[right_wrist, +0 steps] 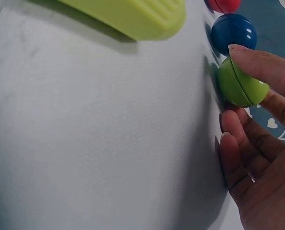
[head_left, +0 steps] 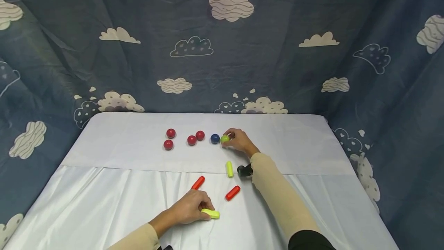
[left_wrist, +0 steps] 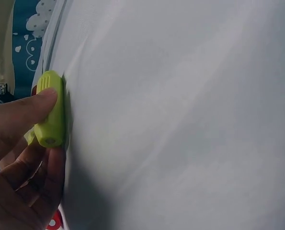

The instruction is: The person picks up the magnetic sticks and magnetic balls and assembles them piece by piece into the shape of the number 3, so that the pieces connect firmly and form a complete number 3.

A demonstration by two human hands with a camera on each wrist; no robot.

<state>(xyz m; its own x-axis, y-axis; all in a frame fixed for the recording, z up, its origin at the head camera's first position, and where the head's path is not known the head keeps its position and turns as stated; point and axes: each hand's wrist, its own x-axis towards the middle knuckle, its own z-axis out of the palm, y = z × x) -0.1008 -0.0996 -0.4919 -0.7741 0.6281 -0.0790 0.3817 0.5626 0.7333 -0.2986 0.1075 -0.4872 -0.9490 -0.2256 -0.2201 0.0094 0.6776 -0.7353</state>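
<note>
In the head view my left hand point(head_left: 192, 206) pinches a yellow-green plastic stick point(head_left: 211, 214) low over the front part of the white cloth. The left wrist view shows the thumb pressing on the ridged side of that stick point(left_wrist: 51, 122), with fingers behind it. My right hand point(head_left: 240, 141) reaches to the back and holds a green ball point(head_left: 225, 139) between thumb and fingers. Right beside this ball sits a dark blue ball point(head_left: 215, 139). A seam runs round the green ball point(right_wrist: 239, 84) in the right wrist view, and the other fingertips are down at the cloth.
Several red balls point(head_left: 192, 140) lie left of the blue one. Another yellow-green stick point(head_left: 229, 169) lies near the right forearm. One red stick point(head_left: 232, 193) lies between the arms; a second red stick point(head_left: 198, 182) is just behind the left hand. A cloud-patterned curtain point(head_left: 270, 68) hangs behind.
</note>
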